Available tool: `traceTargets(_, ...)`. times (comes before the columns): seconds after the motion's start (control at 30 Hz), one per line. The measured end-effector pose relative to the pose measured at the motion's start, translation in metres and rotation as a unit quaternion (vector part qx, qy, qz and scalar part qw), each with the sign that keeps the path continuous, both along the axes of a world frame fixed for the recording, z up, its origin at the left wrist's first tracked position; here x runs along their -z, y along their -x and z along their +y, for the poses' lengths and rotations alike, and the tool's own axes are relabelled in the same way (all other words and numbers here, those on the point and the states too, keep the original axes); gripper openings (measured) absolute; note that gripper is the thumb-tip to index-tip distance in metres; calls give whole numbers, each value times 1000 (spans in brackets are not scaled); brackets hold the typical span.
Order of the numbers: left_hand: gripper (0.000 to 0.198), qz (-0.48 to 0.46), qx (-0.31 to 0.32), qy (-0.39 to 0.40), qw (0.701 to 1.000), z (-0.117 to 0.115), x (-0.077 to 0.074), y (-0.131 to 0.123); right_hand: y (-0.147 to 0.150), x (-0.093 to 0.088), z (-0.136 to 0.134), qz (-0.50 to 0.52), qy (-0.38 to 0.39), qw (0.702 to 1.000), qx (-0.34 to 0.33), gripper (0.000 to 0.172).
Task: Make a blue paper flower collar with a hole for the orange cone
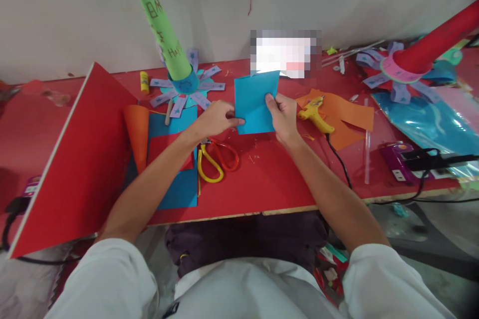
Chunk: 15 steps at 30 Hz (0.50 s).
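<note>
A blue sheet of paper (256,104) is held up over the red table between my two hands. My left hand (219,118) pinches its lower left edge, with fingers closed. On the other side my right hand (285,117) grips the right edge, thumb flat on the front. Scissors (210,163) with one yellow and one red handle lie below my left hand; their blades are mostly hidden. Right of my right hand rests a yellow glue gun (318,114) on orange paper (354,114). Under my left forearm are blue sheets (179,189) and a red piece (164,152).
An upright red board (86,159) stands at the left beside an orange paper cone (137,132). Behind are a green paper tube (164,30) with lilac strips and a yellow glue stick (144,82). A red tube (441,42) and purple power socket (402,159) are at right.
</note>
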<state>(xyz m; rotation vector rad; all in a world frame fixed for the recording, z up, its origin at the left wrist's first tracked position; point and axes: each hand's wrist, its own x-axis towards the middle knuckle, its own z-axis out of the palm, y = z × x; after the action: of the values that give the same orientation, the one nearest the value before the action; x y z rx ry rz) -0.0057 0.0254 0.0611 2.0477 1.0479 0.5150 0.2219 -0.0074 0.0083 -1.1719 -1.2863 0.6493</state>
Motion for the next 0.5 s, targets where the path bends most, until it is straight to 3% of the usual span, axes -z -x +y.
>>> traceTargets(0.17, 53, -4, 19, 85, 996, -3, 5, -4, -3, 1, 2, 8, -9, 1000, 12, 80)
traceTargets(0.37, 31, 6, 6, 39, 999, -5, 8, -5, -9, 8, 8, -9, -12, 999, 46, 79)
traceTargets(0.5, 29, -6, -1, 68, 998, -6, 10, -5, -9, 9, 8, -31, -18, 998, 49, 74)
